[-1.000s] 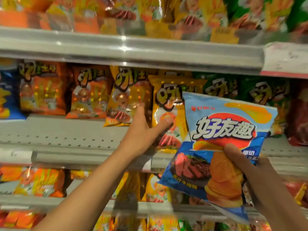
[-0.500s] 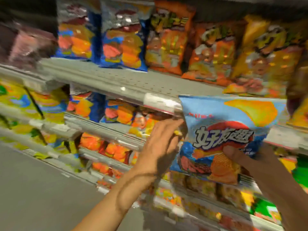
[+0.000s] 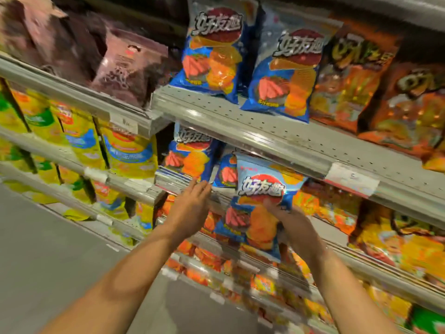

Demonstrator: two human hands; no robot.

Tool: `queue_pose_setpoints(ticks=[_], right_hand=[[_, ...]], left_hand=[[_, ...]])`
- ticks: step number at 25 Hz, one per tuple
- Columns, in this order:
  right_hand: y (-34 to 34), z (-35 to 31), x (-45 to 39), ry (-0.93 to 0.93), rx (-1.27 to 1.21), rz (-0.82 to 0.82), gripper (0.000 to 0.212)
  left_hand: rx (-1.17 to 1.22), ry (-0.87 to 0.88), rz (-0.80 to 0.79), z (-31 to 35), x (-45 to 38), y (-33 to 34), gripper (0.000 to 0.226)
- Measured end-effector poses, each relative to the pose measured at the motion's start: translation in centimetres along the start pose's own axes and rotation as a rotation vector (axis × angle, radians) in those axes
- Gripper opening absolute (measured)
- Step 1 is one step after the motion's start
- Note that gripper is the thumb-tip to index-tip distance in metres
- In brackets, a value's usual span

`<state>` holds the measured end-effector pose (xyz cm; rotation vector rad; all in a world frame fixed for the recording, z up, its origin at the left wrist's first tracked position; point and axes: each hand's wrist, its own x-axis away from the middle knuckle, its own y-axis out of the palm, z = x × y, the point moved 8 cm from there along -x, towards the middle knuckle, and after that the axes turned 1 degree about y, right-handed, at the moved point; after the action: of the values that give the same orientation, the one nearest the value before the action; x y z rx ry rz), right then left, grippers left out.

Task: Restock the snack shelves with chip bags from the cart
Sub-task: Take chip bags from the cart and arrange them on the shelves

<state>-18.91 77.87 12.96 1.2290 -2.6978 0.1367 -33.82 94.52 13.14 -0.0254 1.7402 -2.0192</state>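
My right hand (image 3: 292, 225) grips a blue chip bag (image 3: 258, 201) by its lower right side and holds it upright in front of the middle shelf (image 3: 277, 150). Matching blue bags (image 3: 190, 155) stand on the lower shelf just behind and left of it. Two more blue bags (image 3: 214, 49) stand on the shelf above. My left hand (image 3: 190, 208) reaches forward with straight fingers, its fingertips at the lower shelf's edge below those blue bags. It holds nothing.
Orange bags (image 3: 356, 75) fill the shelves to the right. Yellow bags (image 3: 125, 150) stand on the left unit and dark pink bags (image 3: 125, 66) above them. A white price tag (image 3: 351, 179) hangs on the shelf rail. Grey floor (image 3: 48, 249) lies at lower left.
The view has swung left along the shelves, from the orange bags to the blue ones. My right hand carried the blue bag along. My left hand left the yellow bag and moved to the lower shelf's edge.
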Motion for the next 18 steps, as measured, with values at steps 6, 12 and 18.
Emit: queue_pose_setpoints(ticks=[6,12,18], right_hand=[[-0.5,-3.1,-6.7,-0.036,0.006,0.199,0.079],[3.1,-2.0,-9.6,0.027,-0.027,0.042,0.059],[3.0,-3.1,-9.2,-0.002,0.228,0.223,0.046]], left_hand=[[0.126,-0.119,-0.061,-3.3,-1.1,1.9,0.073],[0.059,-0.131,-0.108,-2.6,-0.6,2.4,0.095],[0.057,-0.137,-0.062,-1.9,-0.7,3.0,0.104]])
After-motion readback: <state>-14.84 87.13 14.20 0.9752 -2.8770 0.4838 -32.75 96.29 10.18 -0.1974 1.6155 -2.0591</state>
